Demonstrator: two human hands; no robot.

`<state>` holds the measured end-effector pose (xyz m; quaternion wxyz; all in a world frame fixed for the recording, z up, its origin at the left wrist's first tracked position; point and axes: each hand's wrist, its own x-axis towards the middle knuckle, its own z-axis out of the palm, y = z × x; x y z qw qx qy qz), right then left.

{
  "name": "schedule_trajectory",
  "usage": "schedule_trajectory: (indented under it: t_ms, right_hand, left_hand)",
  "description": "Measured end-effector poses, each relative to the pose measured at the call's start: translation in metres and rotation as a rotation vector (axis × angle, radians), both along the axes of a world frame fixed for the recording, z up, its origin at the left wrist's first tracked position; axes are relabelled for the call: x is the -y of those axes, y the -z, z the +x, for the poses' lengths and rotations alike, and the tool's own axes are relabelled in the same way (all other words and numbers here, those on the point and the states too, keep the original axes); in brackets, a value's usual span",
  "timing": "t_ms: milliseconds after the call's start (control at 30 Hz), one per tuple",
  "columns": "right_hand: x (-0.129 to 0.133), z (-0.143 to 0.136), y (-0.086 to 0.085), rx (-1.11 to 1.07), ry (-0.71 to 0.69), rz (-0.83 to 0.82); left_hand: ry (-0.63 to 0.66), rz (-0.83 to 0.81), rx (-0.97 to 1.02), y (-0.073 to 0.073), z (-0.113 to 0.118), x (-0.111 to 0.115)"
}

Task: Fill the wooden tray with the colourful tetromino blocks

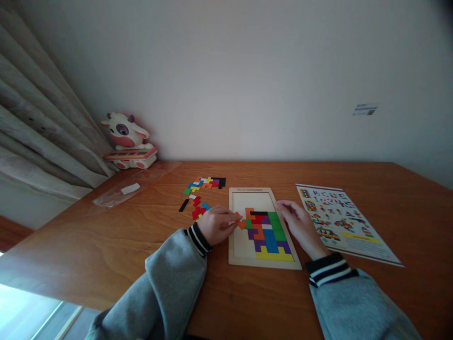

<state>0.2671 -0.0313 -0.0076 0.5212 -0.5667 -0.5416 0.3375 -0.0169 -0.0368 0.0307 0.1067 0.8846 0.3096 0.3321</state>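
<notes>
A wooden puzzle tray lies on the table, its right and lower parts filled with coloured block pieces, among them a blue piece and yellow ones along the bottom. Over the tray's left side, my left hand pinches an orange piece beside a green piece. My right hand rests at the tray's right edge, fingers stretched out and touching the frame. Loose coloured pieces lie to the left behind the tray, and some red ones are near my left hand.
A printed sheet lies right of the tray. On the left are a clear plastic bag with a white label and a cow toy with a keyboard. A curtain hangs at the far left.
</notes>
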Motion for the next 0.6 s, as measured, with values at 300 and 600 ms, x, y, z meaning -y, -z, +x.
schedule_trajectory:
  t_ms: [300,600]
  right_hand:
    - [-0.001,0.002,0.001,0.034,0.001,-0.003]
    - [0.001,-0.001,-0.002,0.015,-0.014,0.007]
  left_hand:
    - [0.172,0.365,-0.314,-0.008,-0.004,0.014]
    - [0.246,0.300,-0.307,-0.002,0.008,0.034]
